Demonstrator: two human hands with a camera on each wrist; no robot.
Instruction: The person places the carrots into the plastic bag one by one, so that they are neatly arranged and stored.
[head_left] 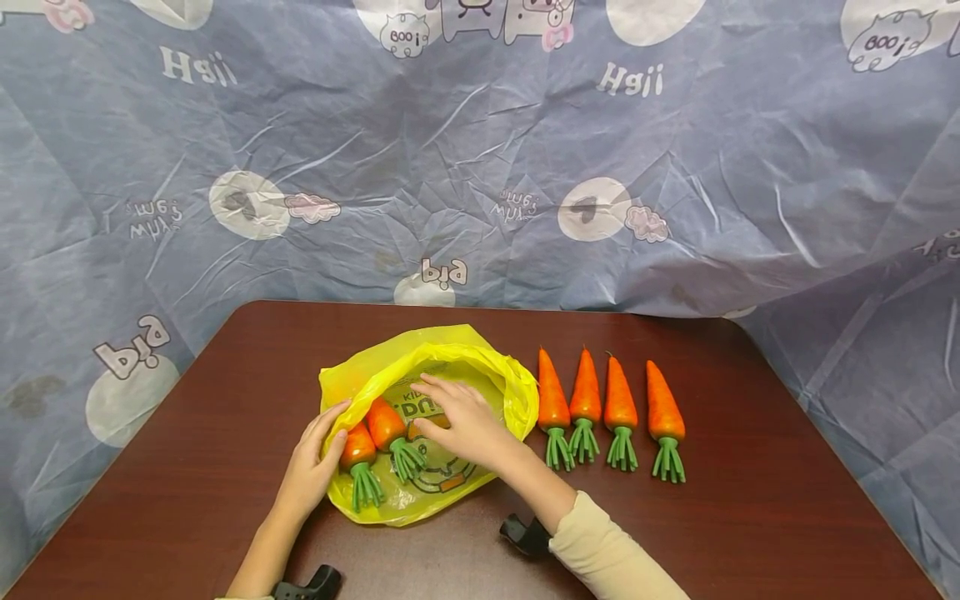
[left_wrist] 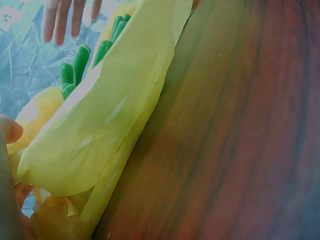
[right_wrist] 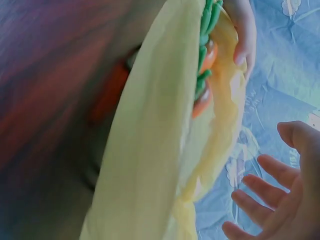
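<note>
A yellow plastic bag point(head_left: 397, 350) lies on the table with its mouth spread wide, a cartoon print showing through. Two carrots with green stalks, one at the left rim point(head_left: 358, 447) and one beside it point(head_left: 386, 425), sit in the left of the bag, stalks towards the person. My left hand point(head_left: 311, 458) holds the bag's left rim, thumb on the inner side and fingers outside. Over the bag's mouth hovers my right hand point(head_left: 465, 421), fingers spread and holding nothing. In the right wrist view its fingers point(right_wrist: 267, 192) are apart from the bag.
Several more carrots point(head_left: 619, 400) lie in a row right of the bag, tips pointing away; the rightmost point(head_left: 664, 408) stands a little apart. The brown table point(head_left: 750, 500) ends at a blue printed cloth point(head_left: 450, 150) behind. Black wrist mounts point(head_left: 525, 535) show near the front.
</note>
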